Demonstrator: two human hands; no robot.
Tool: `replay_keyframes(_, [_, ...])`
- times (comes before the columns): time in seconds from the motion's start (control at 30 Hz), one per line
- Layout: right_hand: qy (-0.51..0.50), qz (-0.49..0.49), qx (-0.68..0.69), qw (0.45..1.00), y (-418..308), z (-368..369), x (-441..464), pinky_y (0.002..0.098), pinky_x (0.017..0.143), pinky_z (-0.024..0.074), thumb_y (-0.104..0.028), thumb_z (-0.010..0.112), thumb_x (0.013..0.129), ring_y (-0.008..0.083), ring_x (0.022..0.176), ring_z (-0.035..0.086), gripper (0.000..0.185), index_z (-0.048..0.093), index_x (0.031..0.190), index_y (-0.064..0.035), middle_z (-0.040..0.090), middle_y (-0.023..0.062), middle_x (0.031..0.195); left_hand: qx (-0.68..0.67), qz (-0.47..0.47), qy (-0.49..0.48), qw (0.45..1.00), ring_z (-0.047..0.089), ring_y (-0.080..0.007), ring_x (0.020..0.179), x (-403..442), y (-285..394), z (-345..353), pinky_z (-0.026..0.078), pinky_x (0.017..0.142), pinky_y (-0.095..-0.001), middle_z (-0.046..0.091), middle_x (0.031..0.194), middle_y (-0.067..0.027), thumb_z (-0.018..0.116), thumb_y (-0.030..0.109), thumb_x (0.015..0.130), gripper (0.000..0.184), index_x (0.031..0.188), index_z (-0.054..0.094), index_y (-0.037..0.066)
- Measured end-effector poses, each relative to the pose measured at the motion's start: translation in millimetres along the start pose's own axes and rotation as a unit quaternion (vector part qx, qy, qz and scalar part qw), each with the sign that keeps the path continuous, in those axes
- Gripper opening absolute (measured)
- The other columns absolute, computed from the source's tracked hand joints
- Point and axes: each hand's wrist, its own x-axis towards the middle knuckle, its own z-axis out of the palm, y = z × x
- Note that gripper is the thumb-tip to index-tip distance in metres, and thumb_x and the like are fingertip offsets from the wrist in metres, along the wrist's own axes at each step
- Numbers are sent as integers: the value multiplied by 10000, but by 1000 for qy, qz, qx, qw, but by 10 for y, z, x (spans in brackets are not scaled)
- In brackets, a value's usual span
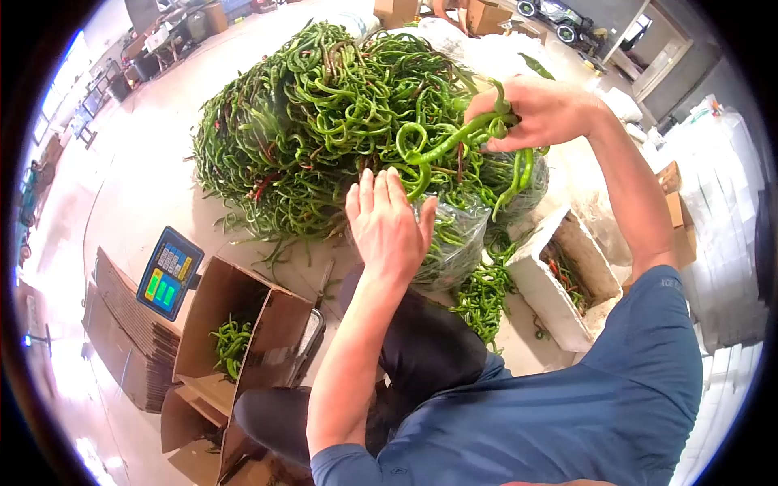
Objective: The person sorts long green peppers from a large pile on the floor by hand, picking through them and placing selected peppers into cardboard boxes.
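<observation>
While the right hand (539,113) is grasping a few long green peppers (458,144), which are dangling left of and below it, the left hand (387,235) is holding nothing visible, fingers extended at the near edge of the pepper heap (316,113); can't tell if it's touching. Looks like the person is picking from the heap. Next move is probably calling for keeping that grip and freeing the curled ends.

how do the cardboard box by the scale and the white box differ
The cardboard box, at the person's left, has brown walls; the white box, at the right, thicker-looking white ones. The cardboard box shows green peppers; the white box, some reddish pieces. Both are open-topped.
</observation>
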Motion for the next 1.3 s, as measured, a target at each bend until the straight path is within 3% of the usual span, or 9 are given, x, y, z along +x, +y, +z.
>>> replay_keyframes(0.13, [-7,-61,-43,997,-85,54,54,317,686,493,-96,728,875,142,765,569,255,623,1093,-17,621,61,815,27,-34,-143,989,684,-296,923,-2,13,21,473,886,-413,704,1004,-156,633,365,914,556,1275,561,-52])
replay_keyframes(0.23, [-41,-43,-92,994,-234,75,99,375,786,527,-106,744,863,288,865,654,308,621,1137,-35,678,130,953,-11,-25,-168,985,699,-304,864,-59,-95,68,500,832,-410,714,927,-151,627,318,915,465,1239,599,-14])
replay_keyframes(0.4, [-47,-76,-104,991,-261,199,211,402,695,501,-141,743,863,306,766,638,269,637,1090,-41,670,141,859,-156,-42,-180,970,709,-279,798,-171,-163,-25,539,732,-399,721,889,-146,644,204,930,260,1089,659,-1])
replay_keyframes(0.53, [-84,-65,-54,993,-393,304,329,368,702,508,-151,747,867,255,783,652,315,641,1141,-36,681,135,876,-615,-228,-161,737,675,-177,863,-252,-89,-156,531,809,-352,710,963,-71,638,81,960,255,1189,621,-30])
replay_keyframes(0.8, [-90,-138,30,986,-738,769,754,358,750,513,-132,728,855,245,801,645,312,636,1142,-52,687,132,917,-866,-260,86,419,523,-141,999,-486,-154,-658,441,864,-318,578,1248,-71,616,250,1006,469,1420,457,97])
replay_keyframes(0.9, [-85,-152,-11,985,-921,957,1019,358,736,509,-145,727,842,246,784,639,319,641,1137,-62,674,126,882,-860,-320,168,360,576,-137,873,-499,-373,-826,469,762,-292,637,1058,-36,616,240,1010,259,1206,581,74])
replay_keyframes(0.97, [-90,-150,5,985,-1063,1076,1181,359,722,501,-179,754,818,227,797,630,366,636,1147,-68,654,128,910,-835,-359,230,348,576,-135,803,-450,-493,-1013,485,755,-299,627,963,-22,625,258,1006,201,1083,620,73])
replay_keyframes(1.17, [-112,-155,81,978,-1252,1251,1512,334,820,513,-209,772,832,180,909,630,360,659,1143,-67,674,78,1010,-724,-336,387,461,653,-165,876,-532,-1015,-1702,533,787,-319,700,976,-58,653,268,984,197,1016,658,73])
replay_keyframes(1.3, [-82,-160,139,974,-1156,1275,1662,322,801,527,-243,763,854,167,885,639,365,667,1150,-54,673,48,958,-575,-364,401,614,668,-191,875,-826,-1685,-2079,534,808,-353,720,984,-97,615,169,982,140,996,653,36])
